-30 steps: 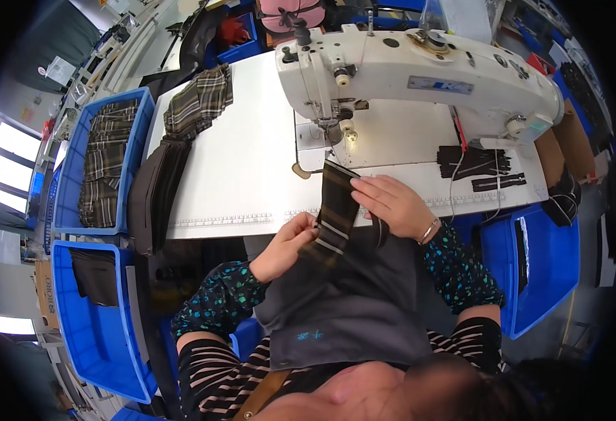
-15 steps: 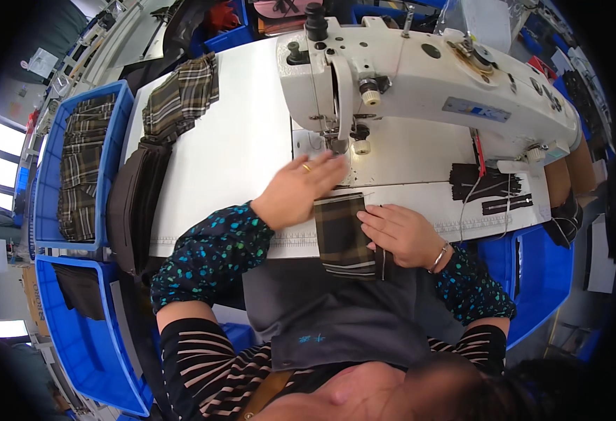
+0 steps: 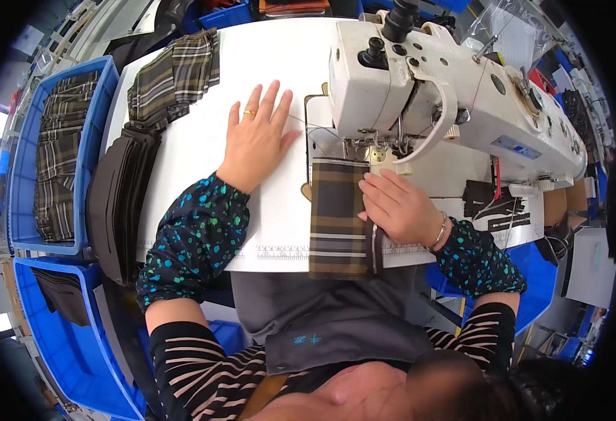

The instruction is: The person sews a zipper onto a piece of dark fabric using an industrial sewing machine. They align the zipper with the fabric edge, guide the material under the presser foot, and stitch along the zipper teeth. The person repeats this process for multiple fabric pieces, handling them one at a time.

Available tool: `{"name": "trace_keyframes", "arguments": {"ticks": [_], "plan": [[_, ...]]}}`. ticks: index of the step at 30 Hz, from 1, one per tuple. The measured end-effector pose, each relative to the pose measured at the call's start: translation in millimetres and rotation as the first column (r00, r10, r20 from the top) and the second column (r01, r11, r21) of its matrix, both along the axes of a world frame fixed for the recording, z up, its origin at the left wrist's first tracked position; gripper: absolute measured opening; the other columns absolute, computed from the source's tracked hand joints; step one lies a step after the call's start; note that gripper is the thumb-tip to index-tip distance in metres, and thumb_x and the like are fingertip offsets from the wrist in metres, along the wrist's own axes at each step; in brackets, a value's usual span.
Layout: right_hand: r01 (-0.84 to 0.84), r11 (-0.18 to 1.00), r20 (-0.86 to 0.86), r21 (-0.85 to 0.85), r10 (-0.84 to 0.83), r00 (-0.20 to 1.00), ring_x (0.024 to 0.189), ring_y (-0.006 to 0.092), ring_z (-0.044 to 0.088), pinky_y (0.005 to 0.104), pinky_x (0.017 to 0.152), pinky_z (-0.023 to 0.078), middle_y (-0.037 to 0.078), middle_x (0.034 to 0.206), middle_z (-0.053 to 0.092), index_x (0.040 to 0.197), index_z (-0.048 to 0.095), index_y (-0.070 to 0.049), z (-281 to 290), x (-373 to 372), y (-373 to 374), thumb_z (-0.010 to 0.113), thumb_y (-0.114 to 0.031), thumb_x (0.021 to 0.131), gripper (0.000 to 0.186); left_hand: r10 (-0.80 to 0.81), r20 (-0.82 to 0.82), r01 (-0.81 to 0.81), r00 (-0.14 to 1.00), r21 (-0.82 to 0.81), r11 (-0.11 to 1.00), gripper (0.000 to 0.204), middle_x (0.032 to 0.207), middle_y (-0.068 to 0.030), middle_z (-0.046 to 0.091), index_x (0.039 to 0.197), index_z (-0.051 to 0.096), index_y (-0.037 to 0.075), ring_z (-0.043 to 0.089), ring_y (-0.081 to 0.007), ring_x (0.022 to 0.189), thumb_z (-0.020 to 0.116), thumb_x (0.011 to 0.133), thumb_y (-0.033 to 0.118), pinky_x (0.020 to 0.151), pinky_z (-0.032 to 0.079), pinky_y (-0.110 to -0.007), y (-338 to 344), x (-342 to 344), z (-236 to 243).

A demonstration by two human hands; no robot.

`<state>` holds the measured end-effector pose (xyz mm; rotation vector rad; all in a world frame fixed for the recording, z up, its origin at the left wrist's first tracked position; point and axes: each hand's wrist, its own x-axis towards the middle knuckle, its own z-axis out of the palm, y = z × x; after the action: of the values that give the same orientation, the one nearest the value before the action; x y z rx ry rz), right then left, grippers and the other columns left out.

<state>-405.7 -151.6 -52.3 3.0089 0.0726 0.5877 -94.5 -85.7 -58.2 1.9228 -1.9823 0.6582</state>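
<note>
My left hand [image 3: 259,137] lies open on the white table [image 3: 273,203], fingers spread, left of the sewing machine's needle area, beside thin threads. A plaid brown-and-black fabric piece [image 3: 337,217] with white stripes lies flat, its top edge at the presser foot [image 3: 357,147] of the white sewing machine [image 3: 371,98]. A dark zipper strip [image 3: 375,249] runs along its right edge. My right hand [image 3: 399,207] grips this right edge, fingers together over fabric and zipper.
Blue bin [image 3: 83,182] of plaid pieces stands left, beside dark stacked panels [image 3: 115,203] and a plaid pile [image 3: 175,77]. Another blue bin [image 3: 76,351] is lower left. Dark zippers [image 3: 504,221] lie right of the machine; a blue tray [image 3: 532,309] sits below the table's right side.
The fabric piece has moved from my hands onto the table, up to the presser foot. My left hand has let go and moved up-left. My right hand has moved with the fabric.
</note>
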Motion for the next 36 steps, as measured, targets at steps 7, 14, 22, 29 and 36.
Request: {"name": "trace_keyframes", "arguments": {"ticks": [7,14,22,29,36], "plan": [[-0.049,0.996,0.043,0.069,0.047,0.998,0.121,0.0313,0.069,0.0404,0.096,0.059,0.018,0.13,0.071,0.112,0.071,0.001,-6.2,30.3,-9.3,0.065,-0.015,0.086,0.031,-0.01,-0.661,0.257,0.75,0.279,0.925,0.028,0.093,-0.0068,0.07,0.107,0.073,0.006,0.068,-0.0205,0.073,0.085,0.089,0.024,0.066,0.055,-0.034,30.7,-30.4,16.6],[-0.046,0.987,-0.003,0.153,0.047,0.999,0.117,0.0273,0.07,0.0353,0.088,0.058,0.017,0.129,0.071,0.099,0.07,-0.003,-4.6,12.2,-10.9,0.066,-0.015,0.085,0.018,0.45,-0.892,0.52,-0.024,0.374,0.768,0.047,0.112,-0.0085,0.072,0.145,0.05,-0.003,0.068,-0.01,0.074,0.066,0.102,0.009,0.062,0.057,-0.025,37.3,-24.8,40.1],[0.132,0.969,0.086,0.208,-0.153,0.984,0.113,0.0289,0.07,0.04,0.1,0.055,0.019,0.132,0.069,0.116,0.07,0.0,-7.7,23.5,0.1,0.064,-0.014,0.09,0.03,0.553,-0.833,0.77,0.017,0.364,0.523,0.045,0.129,-0.01,0.069,0.146,0.049,-0.005,0.069,-0.0129,0.086,0.058,0.104,0.006,0.063,0.057,-0.025,38.3,-19.3,34.5],[0.109,0.979,0.024,0.17,-0.115,0.993,0.121,0.0308,0.068,0.0428,0.104,0.056,0.019,0.135,0.068,0.124,0.069,0.001,-10.5,20.1,-5.7,0.068,-0.015,0.089,0.038,0.546,-0.829,0.7,-0.124,0.317,0.64,0.048,0.133,-0.0105,0.067,0.15,0.044,-0.007,0.068,-0.0124,0.093,0.058,0.105,0.007,0.069,0.057,-0.025,43.0,-24.9,57.2],[0.107,0.983,-0.036,0.148,-0.103,0.994,0.131,0.031,0.065,0.0418,0.104,0.058,0.013,0.139,0.066,0.125,0.071,-0.001,-4.2,18.9,-7.2,0.076,-0.016,0.083,0.044,0.38,-0.92,0.713,0.097,0.33,0.619,0.028,0.12,-0.0098,0.074,0.127,0.069,-0.002,0.067,-0.0159,0.088,0.061,0.1,-0.001,0.075,0.056,-0.03,51.9,-37.8,35.4]]}}
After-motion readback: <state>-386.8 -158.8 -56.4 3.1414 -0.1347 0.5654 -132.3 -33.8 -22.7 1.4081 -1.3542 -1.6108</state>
